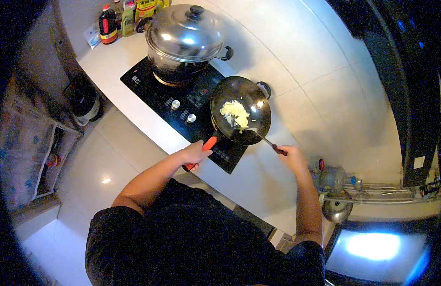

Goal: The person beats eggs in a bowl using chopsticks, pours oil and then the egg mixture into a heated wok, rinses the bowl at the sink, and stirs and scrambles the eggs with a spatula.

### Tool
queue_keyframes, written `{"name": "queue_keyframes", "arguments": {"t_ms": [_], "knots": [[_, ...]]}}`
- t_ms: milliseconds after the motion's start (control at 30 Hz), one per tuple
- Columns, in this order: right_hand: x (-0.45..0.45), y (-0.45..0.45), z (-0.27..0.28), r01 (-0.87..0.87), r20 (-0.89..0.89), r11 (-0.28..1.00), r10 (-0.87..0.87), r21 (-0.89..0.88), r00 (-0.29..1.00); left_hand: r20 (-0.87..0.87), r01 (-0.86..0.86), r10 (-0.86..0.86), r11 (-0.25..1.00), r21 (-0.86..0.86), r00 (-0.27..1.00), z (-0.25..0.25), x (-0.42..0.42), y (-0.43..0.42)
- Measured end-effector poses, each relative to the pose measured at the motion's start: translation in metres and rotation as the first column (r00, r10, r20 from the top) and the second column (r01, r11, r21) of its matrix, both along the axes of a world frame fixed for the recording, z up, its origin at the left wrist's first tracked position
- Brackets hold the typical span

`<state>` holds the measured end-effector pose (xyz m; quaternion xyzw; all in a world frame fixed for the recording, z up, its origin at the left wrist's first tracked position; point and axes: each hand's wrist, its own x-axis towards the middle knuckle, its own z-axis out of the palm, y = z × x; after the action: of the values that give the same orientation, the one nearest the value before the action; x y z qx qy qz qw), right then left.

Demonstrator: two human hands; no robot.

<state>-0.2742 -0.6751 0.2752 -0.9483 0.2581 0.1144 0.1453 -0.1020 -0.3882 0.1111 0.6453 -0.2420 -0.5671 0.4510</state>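
Observation:
My left hand is wrapped round the red handle of a dark wok. The wok stands on the right part of a black cooktop and is tilted in view. Pale yellow food, perhaps egg, lies in a clump in the wok. My right hand grips the dark handle of a spatula. The spatula's metal tip is inside the wok, at the lower edge of the food.
A large lidded steel pot stands on the cooktop's far left part. Behind it are a dark sauce bottle and other bottles. A tiled wall rises behind the wok. At the right are a round metal lid and a bright sink area.

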Motion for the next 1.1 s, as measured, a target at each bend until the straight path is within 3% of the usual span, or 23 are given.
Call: {"name": "queue_keyframes", "arguments": {"t_ms": [100, 200, 300, 400, 533, 633, 733, 767, 867, 1000, 1100], "knots": [[0.015, 0.0, -0.04, 0.019, 0.213, 1.0, -0.015, -0.02, 0.977, 0.004, -0.024, 0.024, 1.0, 0.013, 1.0, 0.006, -0.001, 0.002], [0.023, 0.003, -0.052, 0.091, 0.182, 0.994, -0.081, -0.051, 0.98, 0.06, -0.029, 0.027, 0.999, 0.037, 0.998, 0.005, -0.001, 0.002], [0.002, 0.006, -0.035, -0.023, 0.191, 0.997, 0.009, 0.071, 0.981, 0.101, -0.01, 0.004, 0.999, 0.053, 0.995, -0.002, 0.0, -0.002], [0.015, 0.021, -0.041, -0.082, 0.248, 0.995, 0.066, 0.055, 0.966, 0.041, -0.018, 0.017, 1.0, 0.024, 0.999, 0.009, -0.002, 0.001], [0.034, 0.02, -0.065, -0.022, 0.338, 0.997, 0.047, -0.078, 0.94, 0.055, -0.019, 0.017, 1.0, 0.023, 0.998, -0.001, -0.001, 0.002], [0.021, 0.033, -0.035, -0.077, 0.117, 0.997, 0.08, -0.028, 0.99, 0.06, -0.012, 0.007, 0.996, 0.089, 0.998, 0.008, 0.0, -0.001], [0.033, 0.053, -0.028, -0.076, 0.226, 0.995, 0.061, 0.061, 0.972, 0.045, -0.045, 0.043, 0.998, 0.05, 0.998, -0.001, -0.003, -0.001], [0.041, 0.049, -0.043, -0.086, 0.302, 0.996, 0.093, -0.036, 0.949, 0.023, -0.02, 0.019, 0.999, 0.03, 1.0, -0.009, -0.003, -0.002], [0.05, 0.036, -0.064, -0.001, 0.375, 0.997, 0.031, -0.079, 0.926, 0.079, -0.011, 0.007, 0.999, 0.042, 0.997, -0.006, -0.001, -0.003], [0.03, 0.053, -0.018, -0.026, 0.079, 0.999, 0.029, -0.036, 0.996, 0.102, -0.027, 0.023, 0.999, 0.032, 0.995, -0.002, 0.0, -0.004], [0.043, 0.031, -0.054, -0.008, 0.248, 1.0, 0.005, 0.011, 0.969, 0.04, -0.018, 0.016, 0.999, 0.042, 0.999, 0.007, -0.004, 0.001]]}}
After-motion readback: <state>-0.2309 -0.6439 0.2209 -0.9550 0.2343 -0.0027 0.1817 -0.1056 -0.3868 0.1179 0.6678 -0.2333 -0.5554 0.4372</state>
